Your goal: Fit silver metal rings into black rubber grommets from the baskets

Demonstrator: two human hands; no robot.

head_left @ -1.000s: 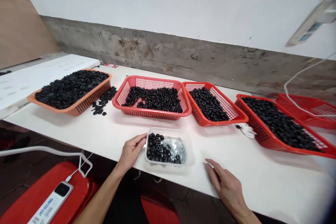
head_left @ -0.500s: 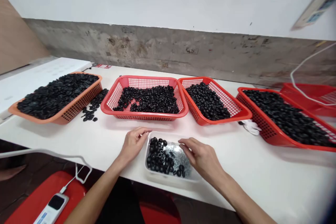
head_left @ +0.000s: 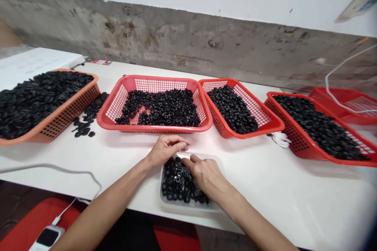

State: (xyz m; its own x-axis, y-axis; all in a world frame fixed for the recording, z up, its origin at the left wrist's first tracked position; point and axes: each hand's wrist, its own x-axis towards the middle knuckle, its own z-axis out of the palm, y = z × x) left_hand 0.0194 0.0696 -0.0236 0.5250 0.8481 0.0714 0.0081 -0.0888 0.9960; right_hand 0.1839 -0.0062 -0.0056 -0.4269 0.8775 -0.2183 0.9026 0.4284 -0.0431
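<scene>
A clear plastic tub (head_left: 191,207) stands at the table's front edge, holding small round black rings (head_left: 176,188) and some shiny tiny pieces. My left hand (head_left: 167,150) is over the tub's far left rim, thumb and fingers pressed together; whatever they hold is too small to make out. Beside it, my right hand (head_left: 206,172) reaches down into the tub with curled fingers. Its fingertips are among the black rings, so what they grip is hidden. Just behind the tub sits a red basket (head_left: 154,127) partly filled with similar black parts.
More baskets of black parts flank the middle one: an orange basket (head_left: 70,117) at left, a red basket (head_left: 247,135) and another red basket (head_left: 312,153) at right. Loose black pieces (head_left: 84,129) and a white cloth (head_left: 280,140) lie on the table. A white cable (head_left: 332,86) hangs right.
My left hand has moved right, over the tub's far rim. My right hand has shifted left and down among the rings, which now cover more of the tub. The view has shifted slightly.
</scene>
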